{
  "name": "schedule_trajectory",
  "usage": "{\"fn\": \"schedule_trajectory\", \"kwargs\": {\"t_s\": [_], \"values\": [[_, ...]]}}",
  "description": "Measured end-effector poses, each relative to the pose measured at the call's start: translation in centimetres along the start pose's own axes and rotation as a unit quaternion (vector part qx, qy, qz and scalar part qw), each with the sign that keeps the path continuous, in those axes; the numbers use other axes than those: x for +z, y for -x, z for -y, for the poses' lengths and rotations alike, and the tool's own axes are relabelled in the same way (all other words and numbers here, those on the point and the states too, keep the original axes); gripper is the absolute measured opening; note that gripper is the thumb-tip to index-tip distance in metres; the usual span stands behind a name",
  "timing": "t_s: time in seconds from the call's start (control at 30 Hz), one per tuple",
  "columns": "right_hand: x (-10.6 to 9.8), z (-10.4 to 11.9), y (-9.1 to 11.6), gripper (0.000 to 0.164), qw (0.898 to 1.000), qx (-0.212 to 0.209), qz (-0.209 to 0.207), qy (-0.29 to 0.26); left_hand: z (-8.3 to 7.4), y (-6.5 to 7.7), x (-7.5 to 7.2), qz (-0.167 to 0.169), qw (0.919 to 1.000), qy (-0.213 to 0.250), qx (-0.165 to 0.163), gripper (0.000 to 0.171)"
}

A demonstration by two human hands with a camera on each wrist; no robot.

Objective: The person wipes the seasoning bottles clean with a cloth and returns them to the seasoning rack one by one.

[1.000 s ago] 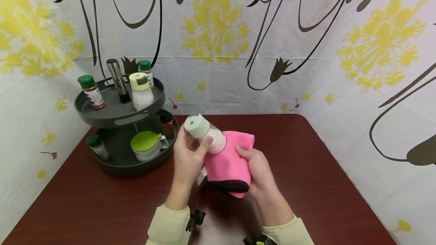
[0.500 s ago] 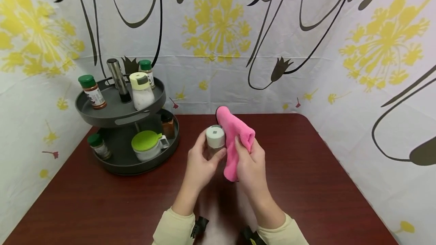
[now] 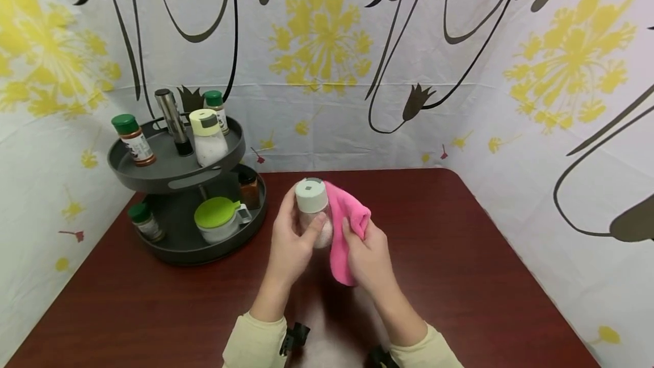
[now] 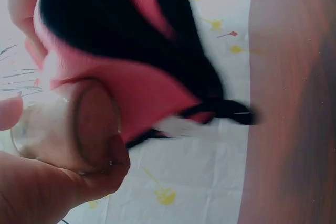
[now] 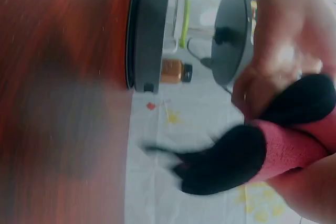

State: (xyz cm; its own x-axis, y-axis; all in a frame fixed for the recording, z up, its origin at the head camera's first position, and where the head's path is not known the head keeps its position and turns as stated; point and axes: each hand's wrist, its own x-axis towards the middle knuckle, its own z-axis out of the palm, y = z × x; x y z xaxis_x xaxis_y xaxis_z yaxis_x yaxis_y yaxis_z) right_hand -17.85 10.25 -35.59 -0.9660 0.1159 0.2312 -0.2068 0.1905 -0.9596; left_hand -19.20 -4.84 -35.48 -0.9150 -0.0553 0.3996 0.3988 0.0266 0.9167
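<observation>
My left hand [image 3: 288, 249] grips a clear seasoning jar [image 3: 323, 234] with a pale white-green lid [image 3: 311, 195]. White contents show through its side. My right hand [image 3: 370, 257] holds a folded pink cloth [image 3: 343, 243] against the jar's right side. In the left wrist view the jar's round base [image 4: 97, 124] faces the camera, with my left thumb and fingers around it, and the cloth's black edging [image 4: 126, 30] is blurred. From the right wrist, the cloth [image 5: 289, 150] is bunched in my right hand [image 5: 310, 192]. Both hands are above the table.
A two-tier dark grey rack [image 3: 199, 254] stands at the left on the red-brown table [image 3: 460, 277]. Green-lidded spice jars [image 3: 134, 139], a steel grinder [image 3: 172, 121], a white shaker [image 3: 209, 143] and a lime-lidded pot [image 3: 217, 217] stand on it. Patterned cloth walls [image 3: 317, 129] enclose the table.
The jar went from tilted over the cloth to more upright, moving right and then slightly back left. The cloth turned from lying flat under the jar to hanging at its right side.
</observation>
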Motion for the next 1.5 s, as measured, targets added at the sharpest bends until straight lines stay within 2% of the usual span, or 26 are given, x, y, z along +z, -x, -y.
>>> {"fn": "schedule_trajectory", "kwargs": {"t_s": [0.1, 0.17, 0.27, 0.37, 0.47, 0.6, 0.67, 0.77, 0.83, 0.9, 1.0, 1.07, 1.17, 1.3, 1.4, 1.5], "values": [[-0.8, -0.4, -0.4, 0.018, 0.998, 0.055, 0.01, 0.002, 0.0, 0.0, -0.2, -0.008, 0.9988, 0.049, -0.002, 0.065], [-1.3, -0.5, -0.4, 0.019, 0.997, 0.073, 0.008, -0.006, -0.1, -0.1, -0.2, -0.011, 0.9957, 0.092, -0.006, 0.058], [-1.9, -0.4, -0.2, 0.019, 0.997, 0.076, -0.002, -0.014, -0.2, -0.2, -0.2, -0.013, 0.9876, 0.154, -0.029, 0.045], [-2.5, 0.2, 0.0, 0.02, 0.997, 0.072, -0.007, -0.028, -0.3, -0.1, -0.3, -0.024, 0.9849, 0.161, -0.058, 0.036], [-2.9, 1.1, 0.1, 0.02, 0.998, 0.055, -0.01, -0.034, -0.2, 0.1, -0.5, -0.039, 0.9872, 0.135, -0.074, 0.034], [-3.0, 2.6, 0.1, 0.018, 0.999, 0.008, -0.008, -0.035, -0.3, 0.1, -0.4, -0.044, 0.9954, 0.063, -0.058, 0.036], [-2.6, 3.1, 0.3, 0.018, 0.999, -0.027, -0.009, -0.036, -0.4, 0.3, -0.1, -0.043, 0.9979, 0.02, -0.044, 0.036], [-1.4, 3.5, 1.1, 0.022, 0.995, -0.098, -0.013, -0.024, -0.6, 0.8, 0.6, -0.038, 0.9987, -0.017, -0.028, 0.035], [-0.3, 3.3, 1.8, 0.032, 0.988, -0.155, -0.016, 0.007, -0.7, 1.1, 1.2, -0.043, 0.9983, -0.035, -0.017, 0.036], [0.7, 2.6, 2.6, 0.044, 0.976, -0.21, -0.026, 0.043, -0.9, 1.4, 1.7, -0.049, 0.998, -0.039, -0.009, 0.038], [1.7, 1.2, 3.7, 0.056, 0.96, -0.265, -0.043, 0.08, -1.1, 1.8, 2.1, -0.063, 0.9973, -0.038, -0.003, 0.04], [2.0, 0.3, 4.2, 0.056, 0.958, -0.266, -0.053, 0.09, -1.1, 1.8, 2.0, -0.074, 0.9965, -0.037, -0.001, 0.039], [1.7, -0.3, 4.4, 0.043, 0.969, -0.229, -0.041, 0.086, -1.0, 1.9, 1.6, -0.087, 0.9953, -0.044, -0.006, 0.038], [0.8, 1.2, 3.6, 0.028, 0.988, -0.147, -0.031, 0.044, -0.6, 2.0, 1.7, -0.099, 0.9939, -0.044, -0.022, 0.036], [0.5, 2.6, 3.0, 0.033, 0.989, -0.14, -0.039, 0.003, -0.5, 2.1, 2.0, -0.1, 0.9942, -0.027, -0.028, 0.036], [0.9, 2.5, 3.0, 0.035, 0.983, -0.177, -0.042, 0.007, -0.7, 2.1, 1.9, -0.1, 0.9947, -0.002, -0.023, 0.04]]}}
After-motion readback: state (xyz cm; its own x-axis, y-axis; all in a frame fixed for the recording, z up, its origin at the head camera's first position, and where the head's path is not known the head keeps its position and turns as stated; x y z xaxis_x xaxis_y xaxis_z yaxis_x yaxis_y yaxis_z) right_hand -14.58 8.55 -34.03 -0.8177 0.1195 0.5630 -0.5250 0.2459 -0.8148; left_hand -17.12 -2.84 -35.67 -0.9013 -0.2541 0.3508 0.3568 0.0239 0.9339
